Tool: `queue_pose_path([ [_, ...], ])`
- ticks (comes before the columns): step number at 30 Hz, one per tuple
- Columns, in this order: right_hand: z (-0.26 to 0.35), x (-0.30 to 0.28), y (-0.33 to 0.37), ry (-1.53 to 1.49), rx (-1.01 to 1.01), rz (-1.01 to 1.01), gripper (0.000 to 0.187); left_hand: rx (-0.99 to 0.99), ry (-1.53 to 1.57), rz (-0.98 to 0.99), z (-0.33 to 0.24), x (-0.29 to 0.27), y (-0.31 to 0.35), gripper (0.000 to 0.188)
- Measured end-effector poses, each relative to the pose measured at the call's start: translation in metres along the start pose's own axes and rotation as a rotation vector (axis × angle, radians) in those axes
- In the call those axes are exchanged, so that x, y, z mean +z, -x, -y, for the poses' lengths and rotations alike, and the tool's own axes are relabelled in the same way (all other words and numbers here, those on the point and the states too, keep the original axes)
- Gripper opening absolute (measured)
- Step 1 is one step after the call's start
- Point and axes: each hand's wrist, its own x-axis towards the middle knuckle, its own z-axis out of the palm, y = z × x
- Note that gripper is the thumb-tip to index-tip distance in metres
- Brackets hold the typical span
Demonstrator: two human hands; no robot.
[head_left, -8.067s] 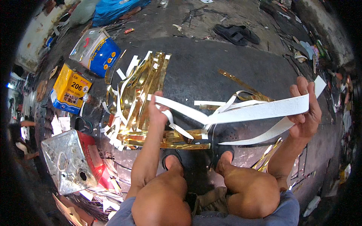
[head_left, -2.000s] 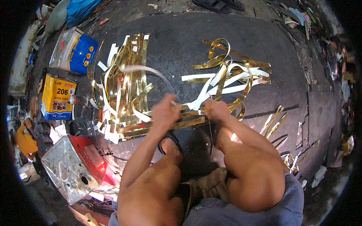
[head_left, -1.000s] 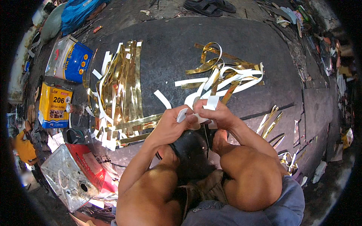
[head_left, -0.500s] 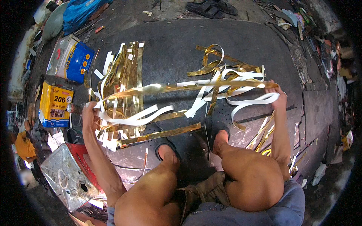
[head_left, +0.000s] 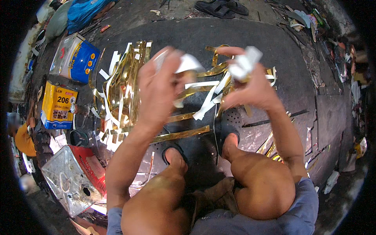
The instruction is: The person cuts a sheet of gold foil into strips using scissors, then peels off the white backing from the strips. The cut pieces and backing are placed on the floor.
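Both of my hands are raised over the dark mat, with motion blur on them. My left hand is closed on a strip with a white side, which curls out from its fingers. My right hand has its fingers curled round a bent white strip end. Whether both ends belong to one strip, I cannot tell. Beyond my left wrist lies a row of gold strips with white undersides. A looser heap of white and gold strips lies between my hands, partly hidden by the right one.
Two yellow and blue tins, one lying tilted and one upright, stand at the left. Nearer is a dented red and silver can. My feet in dark clogs rest on the mat. Black sandals lie at the far edge.
My hands have come inward and up from far apart. The long gold strip stretched between them is no longer taut; white, bent parts now show at the hands.
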Motion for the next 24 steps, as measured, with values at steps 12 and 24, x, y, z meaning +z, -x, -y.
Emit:
queue_pose_path([
  [12,-0.011,-0.065,-0.061,-0.735,-0.146,-0.788,0.034,0.610,-0.546,-0.313,0.069,-0.058,-0.018,0.007],
  [24,-0.187,0.040,0.078,0.328,0.474,-0.292,0.029,0.178,-1.352,0.285,0.293,-0.149,0.055,0.049],
])
